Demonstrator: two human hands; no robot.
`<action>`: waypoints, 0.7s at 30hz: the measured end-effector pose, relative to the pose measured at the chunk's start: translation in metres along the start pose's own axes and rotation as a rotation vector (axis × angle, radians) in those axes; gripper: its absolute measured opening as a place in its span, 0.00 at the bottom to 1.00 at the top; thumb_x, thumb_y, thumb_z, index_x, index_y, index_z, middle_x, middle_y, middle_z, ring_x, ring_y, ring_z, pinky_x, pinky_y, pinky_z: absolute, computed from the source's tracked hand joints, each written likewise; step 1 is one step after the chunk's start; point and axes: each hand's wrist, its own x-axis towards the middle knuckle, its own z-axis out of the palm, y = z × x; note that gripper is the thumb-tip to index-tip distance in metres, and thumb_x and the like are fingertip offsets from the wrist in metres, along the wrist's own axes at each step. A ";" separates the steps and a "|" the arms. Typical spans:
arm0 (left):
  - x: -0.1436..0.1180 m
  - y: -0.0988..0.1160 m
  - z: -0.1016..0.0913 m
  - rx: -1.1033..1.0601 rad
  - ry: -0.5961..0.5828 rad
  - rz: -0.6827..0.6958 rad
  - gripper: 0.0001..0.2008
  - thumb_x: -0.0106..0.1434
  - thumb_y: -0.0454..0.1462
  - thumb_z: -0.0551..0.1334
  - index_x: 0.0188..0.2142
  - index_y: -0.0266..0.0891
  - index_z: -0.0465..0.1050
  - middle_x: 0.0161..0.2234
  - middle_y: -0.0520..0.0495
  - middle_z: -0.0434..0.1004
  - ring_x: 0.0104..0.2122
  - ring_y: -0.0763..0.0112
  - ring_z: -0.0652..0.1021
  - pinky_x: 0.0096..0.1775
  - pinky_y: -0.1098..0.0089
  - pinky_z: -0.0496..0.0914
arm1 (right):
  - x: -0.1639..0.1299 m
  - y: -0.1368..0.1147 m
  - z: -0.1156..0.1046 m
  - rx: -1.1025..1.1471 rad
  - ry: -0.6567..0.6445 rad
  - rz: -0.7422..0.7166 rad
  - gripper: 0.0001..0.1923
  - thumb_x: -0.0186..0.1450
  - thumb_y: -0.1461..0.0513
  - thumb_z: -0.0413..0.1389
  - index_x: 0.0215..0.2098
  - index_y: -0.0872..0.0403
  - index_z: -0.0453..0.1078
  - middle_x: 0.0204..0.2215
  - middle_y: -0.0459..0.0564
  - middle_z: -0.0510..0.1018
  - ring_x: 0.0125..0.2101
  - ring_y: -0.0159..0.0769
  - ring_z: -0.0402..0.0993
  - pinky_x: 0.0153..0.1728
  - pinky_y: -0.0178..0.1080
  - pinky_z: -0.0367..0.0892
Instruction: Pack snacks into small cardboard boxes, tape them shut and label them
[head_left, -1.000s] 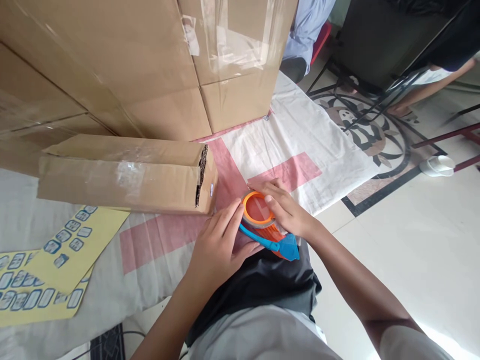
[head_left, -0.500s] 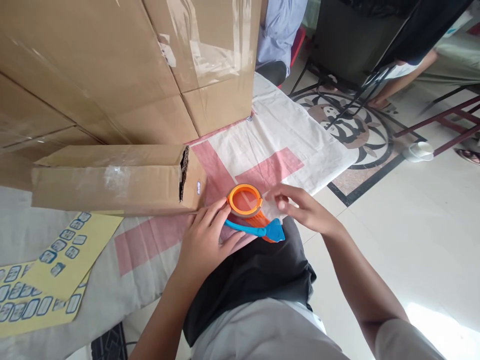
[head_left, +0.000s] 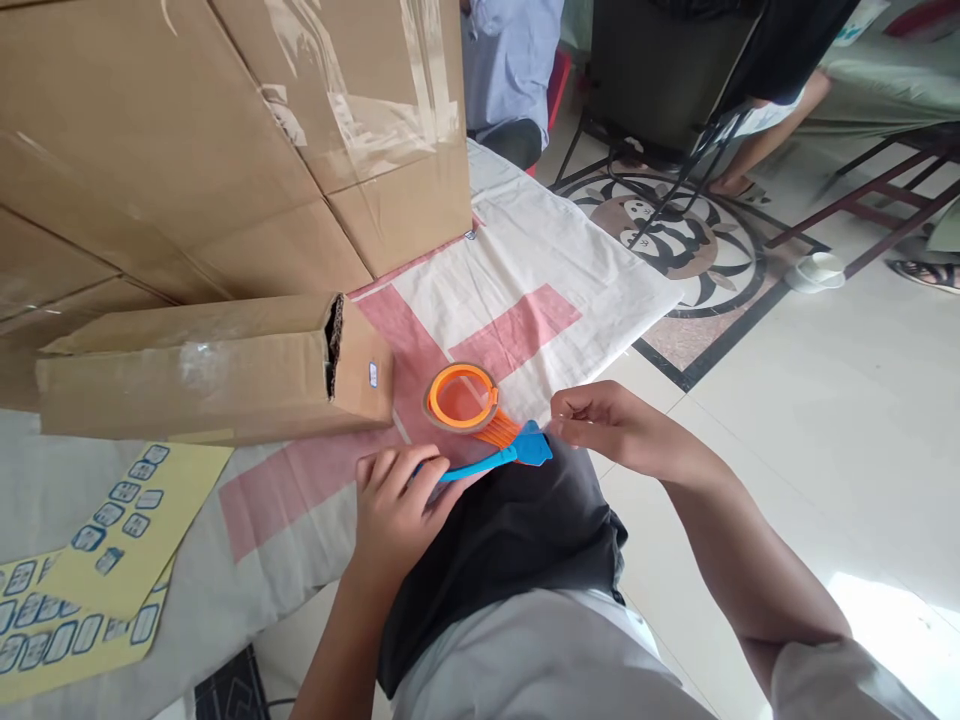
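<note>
An orange and blue tape dispenser (head_left: 480, 425) with a roll of clear tape lies on the white and pink cloth (head_left: 540, 270) in front of me. My left hand (head_left: 394, 505) grips its blue handle. My right hand (head_left: 611, 425) is just to the right of the dispenser's blue tip, fingers pinched together, seemingly on the end of the tape; the tape itself is too thin to make out. A long narrow cardboard box (head_left: 202, 365) lies to the left of the dispenser, its open end facing it.
Large taped cardboard boxes (head_left: 225, 130) stand behind the long box. Yellow sticker sheets (head_left: 97, 550) lie at the lower left. Another person in a blue shirt (head_left: 510, 60) sits beyond the boxes. A black chair (head_left: 660, 70) and a white cup (head_left: 816, 270) stand on the tiled floor at right.
My left hand slid from the tape roll down onto the blue handle. My right hand left the roll and drew away to the right, fingers pinched. The view shifted left.
</note>
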 end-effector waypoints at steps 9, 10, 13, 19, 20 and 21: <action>-0.007 0.002 -0.009 -0.098 -0.092 0.084 0.05 0.65 0.32 0.66 0.36 0.42 0.71 0.37 0.46 0.78 0.36 0.65 0.76 0.41 0.62 0.69 | 0.019 0.004 0.011 0.389 0.089 0.101 0.14 0.60 0.61 0.60 0.21 0.53 0.60 0.21 0.46 0.73 0.16 0.25 0.62 0.18 0.33 0.50; -0.007 0.002 -0.009 -0.089 -0.085 0.077 0.06 0.65 0.33 0.67 0.35 0.42 0.70 0.36 0.46 0.77 0.35 0.65 0.76 0.40 0.62 0.68 | 0.018 -0.001 0.014 0.346 0.106 0.065 0.14 0.60 0.62 0.61 0.22 0.53 0.59 0.21 0.44 0.72 0.16 0.25 0.62 0.18 0.33 0.51; -0.007 0.003 -0.007 -0.083 -0.075 0.032 0.08 0.64 0.36 0.69 0.36 0.42 0.70 0.34 0.47 0.76 0.33 0.65 0.75 0.38 0.63 0.68 | 0.010 -0.018 0.024 0.204 0.094 -0.053 0.13 0.59 0.68 0.61 0.28 0.52 0.59 0.20 0.38 0.67 0.19 0.25 0.61 0.20 0.31 0.54; -0.010 0.002 -0.004 -0.095 -0.109 -0.066 0.09 0.64 0.39 0.69 0.37 0.43 0.70 0.35 0.47 0.76 0.36 0.63 0.77 0.41 0.62 0.69 | 0.007 -0.031 0.028 0.062 -0.053 -0.083 0.03 0.63 0.68 0.57 0.35 0.54 0.72 0.23 0.42 0.76 0.20 0.26 0.65 0.22 0.32 0.58; -0.011 0.002 -0.003 -0.097 -0.105 -0.070 0.09 0.64 0.39 0.69 0.37 0.43 0.70 0.35 0.47 0.76 0.36 0.63 0.77 0.41 0.62 0.69 | 0.009 -0.030 0.026 0.105 -0.078 -0.055 0.02 0.64 0.66 0.58 0.34 0.55 0.73 0.25 0.44 0.79 0.19 0.25 0.66 0.20 0.32 0.58; -0.012 0.001 -0.002 -0.099 -0.101 -0.073 0.09 0.64 0.39 0.69 0.37 0.43 0.70 0.36 0.46 0.76 0.37 0.63 0.77 0.41 0.62 0.69 | 0.012 -0.029 0.024 0.153 -0.102 -0.030 0.03 0.64 0.64 0.59 0.33 0.56 0.74 0.27 0.46 0.80 0.18 0.25 0.66 0.19 0.32 0.58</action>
